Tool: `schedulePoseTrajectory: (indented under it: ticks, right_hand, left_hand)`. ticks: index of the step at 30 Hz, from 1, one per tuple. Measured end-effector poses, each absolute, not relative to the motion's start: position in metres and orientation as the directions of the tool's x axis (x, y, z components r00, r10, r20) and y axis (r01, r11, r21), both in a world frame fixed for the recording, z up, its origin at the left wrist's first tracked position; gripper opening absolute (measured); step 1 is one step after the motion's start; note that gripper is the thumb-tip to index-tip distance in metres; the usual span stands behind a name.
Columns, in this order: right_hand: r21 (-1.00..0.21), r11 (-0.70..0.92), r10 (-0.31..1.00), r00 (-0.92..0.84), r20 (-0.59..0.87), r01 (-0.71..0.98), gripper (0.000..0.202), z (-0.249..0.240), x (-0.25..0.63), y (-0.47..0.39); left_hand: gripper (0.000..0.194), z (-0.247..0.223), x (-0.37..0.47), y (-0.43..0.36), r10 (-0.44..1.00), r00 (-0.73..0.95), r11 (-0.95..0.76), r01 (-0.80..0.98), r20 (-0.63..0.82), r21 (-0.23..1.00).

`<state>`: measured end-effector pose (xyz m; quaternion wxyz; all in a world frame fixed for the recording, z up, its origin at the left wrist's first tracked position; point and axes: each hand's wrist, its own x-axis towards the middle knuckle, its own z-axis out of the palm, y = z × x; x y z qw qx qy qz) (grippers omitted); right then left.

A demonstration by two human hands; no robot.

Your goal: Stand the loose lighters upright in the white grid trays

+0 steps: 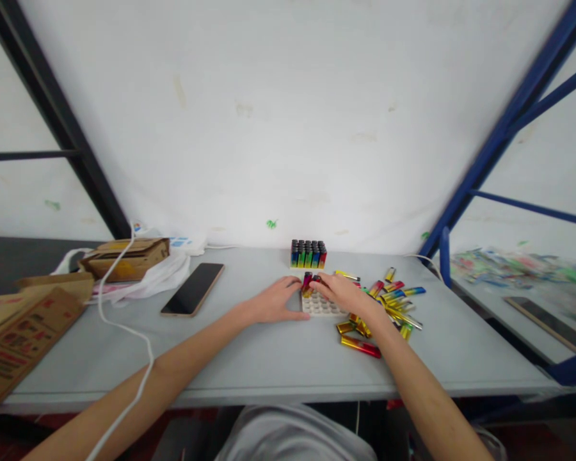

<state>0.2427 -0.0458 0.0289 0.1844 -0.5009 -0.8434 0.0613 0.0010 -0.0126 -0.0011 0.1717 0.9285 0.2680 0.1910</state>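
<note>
At a pale grey table, a person bends the fingers of the right hand over the far left corner of a white tray, close against two lighters standing upright there, long axes vertical. The magenta-and-gold lighter is just left of the right fingertips; the dark-capped lighter is right at them, partly hidden, and from here one cannot tell whether the fingers pinch it or merely rest against it. The left hand frames the tray's left side, thumb and forefinger spread wide, the thumb at the near corner, with no lighter visible in its grasp. The right hand is also the nearer to a loose heap of lighters, which lies to the right of the tray, partly behind the right forearm, long axes pointing every which way. Closest to the person, a red-and-gold lighter lies flat, running roughly left to right. The loose lighters are slim and shiny, in gold, red, blue and green. The tray shows rows of round hollows in its near part. Beyond it, near the wall, a block of lighters stands upright in tight rows, black caps up, bodies shading through blue, green, yellow and red.
</note>
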Motion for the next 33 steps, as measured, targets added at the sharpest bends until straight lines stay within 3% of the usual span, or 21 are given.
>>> schedulePoseTrajectory:
  ticks: [7, 10, 15, 18, 21, 25, 27, 29, 33]
  right_hand:
    - [-0.379, 0.529, 0.849, -0.478, 0.227, 0.760, 0.040, 0.024, 0.239, -0.043]
    - [-0.408, 0.495, 0.868, -0.416, 0.272, 0.767, 0.044, 0.034, 0.254, -0.041]
    - [-0.251, 0.308, 0.912, -0.209, 0.354, 0.918, 0.028, 0.034, 0.297, -0.030]
    - [-0.222, 0.283, 0.945, -0.232, 0.229, 0.933, 0.013, 0.024, 0.318, -0.025]
    - [-0.210, 0.253, 0.966, -0.234, 0.107, 0.945, 0.012, 0.018, 0.326, -0.023]
    - [-0.146, 0.185, 0.977, -0.167, 0.129, 0.972, 0.014, 0.017, 0.321, -0.025]
    - [-0.194, 0.168, 0.974, -0.132, 0.182, 0.967, 0.021, 0.019, 0.316, -0.026]
    - [-0.319, 0.185, 0.968, -0.116, 0.223, 0.930, 0.030, 0.023, 0.311, -0.027]
    - [-0.474, 0.294, 0.914, -0.099, 0.394, 0.830, 0.042, 0.030, 0.296, -0.029]
  left_hand:
    - [0.075, -0.004, 0.000, -0.011, 0.564, 0.774, -0.800, 0.427, 0.287, 0.422]
    - [0.074, -0.003, 0.000, -0.012, 0.560, 0.781, -0.802, 0.428, 0.276, 0.417]
    - [0.073, 0.001, 0.001, -0.014, 0.561, 0.781, -0.804, 0.435, 0.275, 0.405]
    - [0.073, 0.001, 0.000, -0.014, 0.562, 0.782, -0.803, 0.438, 0.270, 0.403]
    - [0.073, 0.002, 0.000, -0.015, 0.565, 0.784, -0.801, 0.446, 0.258, 0.399]
    - [0.074, 0.002, 0.001, -0.014, 0.572, 0.785, -0.796, 0.461, 0.238, 0.391]
    - [0.074, 0.001, 0.001, -0.014, 0.572, 0.785, -0.797, 0.461, 0.240, 0.389]
    - [0.074, 0.000, 0.001, -0.013, 0.570, 0.785, -0.799, 0.460, 0.241, 0.388]
    - [0.076, -0.002, 0.001, -0.012, 0.564, 0.790, -0.805, 0.462, 0.241, 0.371]
